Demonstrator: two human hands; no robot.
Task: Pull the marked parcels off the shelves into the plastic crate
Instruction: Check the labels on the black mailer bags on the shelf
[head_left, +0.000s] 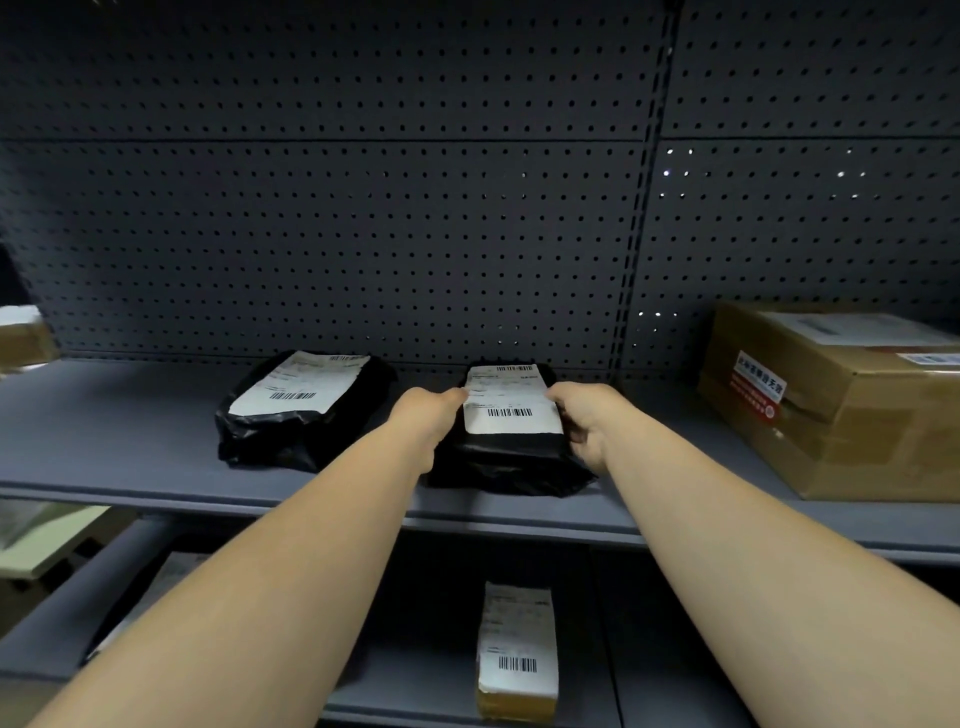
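A black plastic parcel (511, 457) with a white barcode label lies on the grey shelf (130, 431), right of centre. My left hand (423, 415) grips its left side and my right hand (584, 415) grips its right side. A second black parcel (301, 410) with a white label lies a little to the left, untouched. The plastic crate is out of view.
A brown cardboard box (841, 405) stands at the right of the same shelf. On the shelf below lies a narrow labelled parcel (517, 654). Another box (23, 338) shows at the far left edge. A dark pegboard wall (363, 208) backs the shelves.
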